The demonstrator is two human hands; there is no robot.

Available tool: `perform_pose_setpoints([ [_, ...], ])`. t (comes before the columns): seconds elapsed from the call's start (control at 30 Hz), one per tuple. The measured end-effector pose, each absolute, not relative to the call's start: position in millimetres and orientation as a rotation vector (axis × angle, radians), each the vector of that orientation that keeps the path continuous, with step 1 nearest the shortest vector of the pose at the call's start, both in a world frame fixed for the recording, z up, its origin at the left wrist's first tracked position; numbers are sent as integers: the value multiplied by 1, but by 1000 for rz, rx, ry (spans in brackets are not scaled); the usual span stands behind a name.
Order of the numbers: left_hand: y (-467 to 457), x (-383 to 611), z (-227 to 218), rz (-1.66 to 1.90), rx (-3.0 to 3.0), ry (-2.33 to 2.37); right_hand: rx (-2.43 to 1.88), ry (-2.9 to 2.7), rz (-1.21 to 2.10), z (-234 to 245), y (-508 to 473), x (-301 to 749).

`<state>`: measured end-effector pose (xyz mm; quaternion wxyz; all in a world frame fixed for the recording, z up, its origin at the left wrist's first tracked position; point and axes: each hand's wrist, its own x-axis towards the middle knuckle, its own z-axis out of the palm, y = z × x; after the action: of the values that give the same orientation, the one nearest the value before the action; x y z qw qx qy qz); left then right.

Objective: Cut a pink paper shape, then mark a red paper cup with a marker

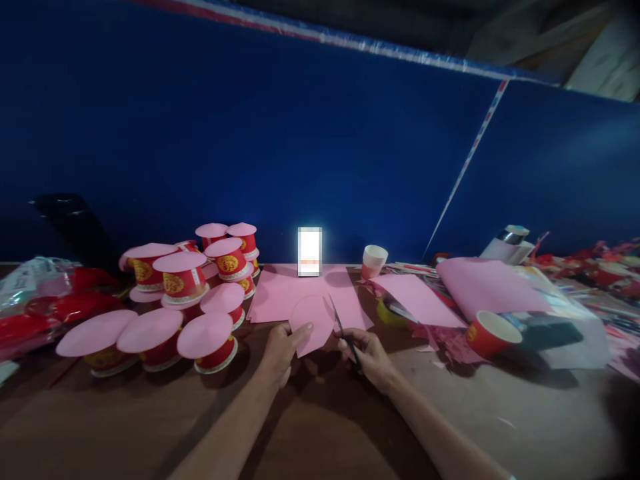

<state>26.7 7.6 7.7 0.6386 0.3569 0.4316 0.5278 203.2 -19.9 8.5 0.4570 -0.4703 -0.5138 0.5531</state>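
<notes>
A piece of pink paper (315, 320), partly rounded along its outline, is pinched between the thumb and fingers of my left hand (281, 352). My right hand (367, 357) grips a pair of dark scissors (347, 339), blades pointing up and away at the paper's right edge. Whether the blades touch the paper I cannot tell. Behind both hands a stack of pink sheets (270, 293) lies flat on the brown table (320, 427). Leaning upright at the stack's back is a lit phone (310, 251), its screen blurred out.
Red paper cups with pink conical tops (207, 337) stand grouped at left, some stacked. Plastic bags (45, 300) lie beyond them. To the right are a white-and-red cup (374, 260), a tipped red cup (493, 333), loose pink paper (490, 287) and scraps. A blue wall (320, 147) rises behind.
</notes>
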Motion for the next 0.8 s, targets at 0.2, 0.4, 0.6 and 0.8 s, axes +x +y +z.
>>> perform_pose_setpoints([
  [0.2,6,27,7,1194,817,981,-1165,-1265,1357,8,-20,203],
  [0.4,7,28,7,1192,811,1010,-1164,-1271,1345,7,-20,204],
  [0.6,5,29,10,1180,801,1026,-1162,-1267,1336,5,-19,204],
  [0.8,5,30,9,1166,798,1026,-1166,-1287,1322,4,-19,205],
])
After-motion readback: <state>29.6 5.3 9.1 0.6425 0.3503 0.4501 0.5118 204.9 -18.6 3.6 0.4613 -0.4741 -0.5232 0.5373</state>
